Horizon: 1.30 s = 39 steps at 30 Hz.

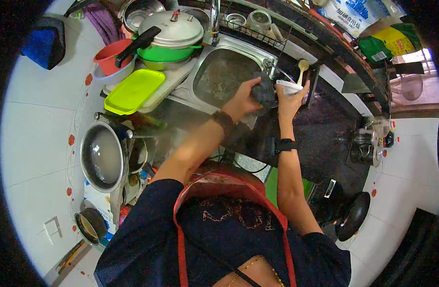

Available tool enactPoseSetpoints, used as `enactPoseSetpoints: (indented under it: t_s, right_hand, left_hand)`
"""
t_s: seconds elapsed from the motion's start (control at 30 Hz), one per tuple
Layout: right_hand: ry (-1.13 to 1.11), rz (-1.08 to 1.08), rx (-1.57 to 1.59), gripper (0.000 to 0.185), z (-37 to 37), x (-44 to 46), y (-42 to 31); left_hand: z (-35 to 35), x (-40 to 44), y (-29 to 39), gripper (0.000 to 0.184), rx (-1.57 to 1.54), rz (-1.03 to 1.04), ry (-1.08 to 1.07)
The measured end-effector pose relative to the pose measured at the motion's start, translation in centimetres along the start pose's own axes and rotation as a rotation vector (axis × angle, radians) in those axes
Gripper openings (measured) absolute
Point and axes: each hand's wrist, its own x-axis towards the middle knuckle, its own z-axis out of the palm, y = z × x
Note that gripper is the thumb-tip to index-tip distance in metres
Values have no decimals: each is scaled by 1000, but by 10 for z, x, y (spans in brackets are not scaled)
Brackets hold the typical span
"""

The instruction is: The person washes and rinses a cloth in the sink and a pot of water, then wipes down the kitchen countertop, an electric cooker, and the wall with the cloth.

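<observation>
Flanking sink (222,76): tray (135,92), spoon (302,68); left hand (246,101) holds cloth (264,90), right hand (290,103) container (290,86).

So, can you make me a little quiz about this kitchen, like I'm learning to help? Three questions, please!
1. Which hand holds the dark grey, rag-like bundle: left or right?
2. True or false: the bright yellow-green, rectangular plastic tray is inside the rectangular steel sink.
3. Fill in the colour: the round, silver metal lid with a black handle sits over a ____ plastic basin.

Key: 1. left hand; 2. false; 3. green.
</observation>
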Motion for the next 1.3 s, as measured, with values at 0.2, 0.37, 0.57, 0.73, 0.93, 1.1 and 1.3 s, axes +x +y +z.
enactPoseSetpoints:
  t_s: [0.2, 0.37, 0.57, 0.73, 0.93, 1.1, 1.3]
  right_hand:
    - [20, 54, -145, 88, 1, -1, -1]
    - [-34, 63, -78, 85, 3, 2, 9]
    - [18, -1, -10, 84, 2, -2, -5]
    - [20, -129, -110, 86, 2, 3, 6]
    - [-24, -54, -52, 86, 4, 3, 12]
    - [-55, -83, -22, 87, 6, 5, 14]
    - [-110, -84, -52, 87, 8, 8, 14]
  left_hand:
    - [13, -9, 2, 31, 83, 11, 12]
    - [8, 1, 1, 27, 64, -16, 37]
    - [16, -9, -2, 26, 23, 0, 7]
    - [-1, 9, 3, 26, 19, -32, -44]
    - [1, -1, 5, 28, 9, 0, -17]
    - [11, -19, 17, 26, 4, 83, 16]
    - [19, -33, 33, 27, 58, 117, 94]
